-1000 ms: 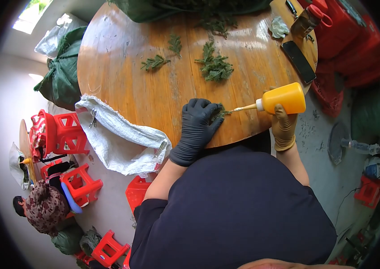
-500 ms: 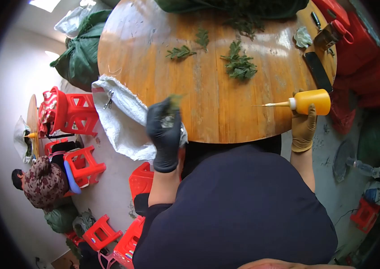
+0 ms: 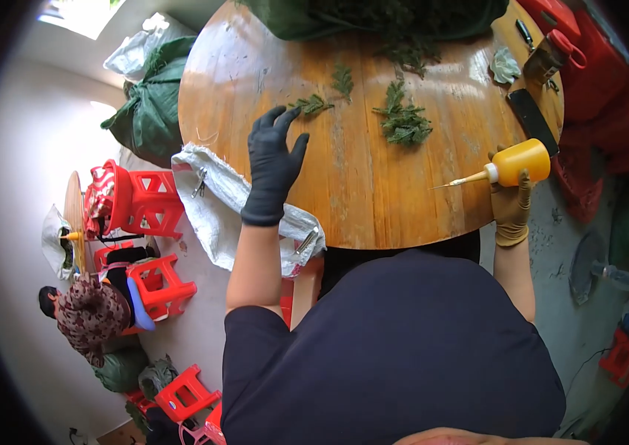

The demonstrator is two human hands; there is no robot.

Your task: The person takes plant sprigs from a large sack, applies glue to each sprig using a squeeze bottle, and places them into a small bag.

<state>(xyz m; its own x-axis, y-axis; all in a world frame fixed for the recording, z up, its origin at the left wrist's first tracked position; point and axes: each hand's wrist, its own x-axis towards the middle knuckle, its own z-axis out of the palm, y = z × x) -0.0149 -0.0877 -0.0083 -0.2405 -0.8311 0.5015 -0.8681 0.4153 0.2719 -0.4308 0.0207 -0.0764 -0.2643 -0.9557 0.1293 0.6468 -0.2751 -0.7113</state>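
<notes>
My left hand, in a black glove, reaches over the left side of the round wooden table. Its fingers are stretched out with the thumb apart, and nothing shows in it. The fingertips are right at a small green sprig; whether they touch it I cannot tell. A second small sprig lies just beyond. At the table's right edge my right hand, in a tan glove, is closed around a yellow squeeze bottle. The bottle is tilted on its side, its thin nozzle pointing left over the wood. A leafy clump lies mid-table.
A white woven sack hangs at the table's left front edge. Greenery fills a dark green bag at the far side. A black phone-like slab and a jar lie right. Red stools and a seated person are left.
My left hand has moved forward from beside the white sack to the small sprig. The greenish piece it held is gone and its fingers have opened. The right hand still holds the bottle, now tilted slightly.
</notes>
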